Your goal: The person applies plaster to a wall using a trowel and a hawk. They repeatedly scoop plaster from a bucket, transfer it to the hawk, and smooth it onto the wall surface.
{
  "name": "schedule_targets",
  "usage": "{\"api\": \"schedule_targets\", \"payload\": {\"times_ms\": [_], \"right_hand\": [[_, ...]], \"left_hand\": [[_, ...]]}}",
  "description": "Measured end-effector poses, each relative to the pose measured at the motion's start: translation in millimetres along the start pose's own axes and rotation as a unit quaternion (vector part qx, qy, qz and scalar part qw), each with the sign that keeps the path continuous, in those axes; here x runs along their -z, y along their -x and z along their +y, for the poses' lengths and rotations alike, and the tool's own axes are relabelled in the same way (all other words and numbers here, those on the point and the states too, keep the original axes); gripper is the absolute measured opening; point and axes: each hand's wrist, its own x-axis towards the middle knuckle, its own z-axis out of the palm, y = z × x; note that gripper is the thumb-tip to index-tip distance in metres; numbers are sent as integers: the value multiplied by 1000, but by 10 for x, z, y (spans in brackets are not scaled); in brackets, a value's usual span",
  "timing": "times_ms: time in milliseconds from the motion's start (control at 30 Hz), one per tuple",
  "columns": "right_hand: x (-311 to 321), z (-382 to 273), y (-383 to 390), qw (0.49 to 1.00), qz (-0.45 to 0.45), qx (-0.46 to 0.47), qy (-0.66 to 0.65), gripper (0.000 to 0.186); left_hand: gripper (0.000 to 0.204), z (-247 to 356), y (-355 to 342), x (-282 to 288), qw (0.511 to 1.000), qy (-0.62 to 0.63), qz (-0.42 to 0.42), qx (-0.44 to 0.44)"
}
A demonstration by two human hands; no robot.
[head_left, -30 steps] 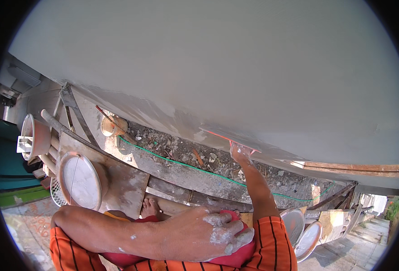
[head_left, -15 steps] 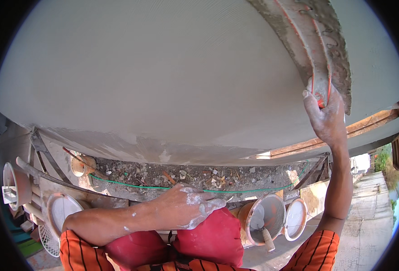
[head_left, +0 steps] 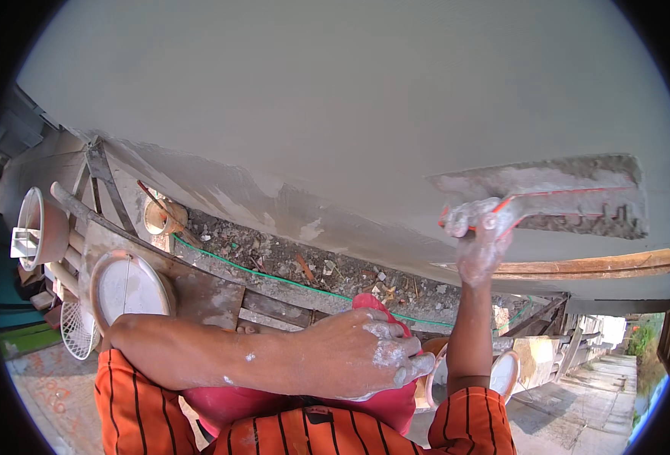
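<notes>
A broad plastering trowel [head_left: 570, 199] lies against the smooth grey plastered wall [head_left: 305, 98]. Wet plaster clings along its edges, and its handle has orange-red lines. My right hand [head_left: 483, 231], white with plaster, is wrapped round the handle's left end; the blade stretches off to the right. Across my lap lies my left forearm. My left hand [head_left: 384, 353], also spotted with plaster, rests over my red-clad knee [head_left: 377, 303] with loosely bent fingers and nothing visible in it. Its fingertips reach toward a bucket that my right arm partly covers.
Pale buckets stand left [head_left: 130, 284] and right [head_left: 505, 375] of me, another [head_left: 43, 227] farther left beside a white mesh basket [head_left: 79, 331]. Rubble [head_left: 274, 254] and a green hose [head_left: 251, 267] lie below the wall. A wooden frame [head_left: 585, 265] edges an opening at right.
The trowel has come down the wall and turned from pointing upward to lying sideways, blade to the right. My left hand has shifted right over the knee. The whole view has turned somewhat.
</notes>
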Motion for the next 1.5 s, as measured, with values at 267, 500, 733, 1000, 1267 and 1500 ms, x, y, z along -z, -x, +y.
{"api": "schedule_targets", "payload": {"times_ms": [267, 500, 733, 1000, 1267, 1500], "right_hand": [[-302, 2508, 690, 968, -26, -226, 105, 31], [613, 1410, 575, 971, 207, -110, -36, 20], [-43, 1761, 897, 705, -368, -205, 571, 34], [-199, 1986, 433, 656, -346, -154, 653, 39], [-587, -1497, -1447, 644, -179, 41, 742, 32], [-670, -3165, -2282, 674, 76, 243, 693, 46]], "left_hand": [[56, 286, -67, 42, 989, -58, -132, 26], [27, 72, -50, -135, 999, 3, 20, 33], [22, 19, -146, -232, 999, 31, 31, 17], [28, 75, -96, -67, 998, 41, 37, -20], [34, -100, -538, -396, 980, 86, -48, -173], [27, 92, -1157, -629, 926, 112, 98, -346]]}}
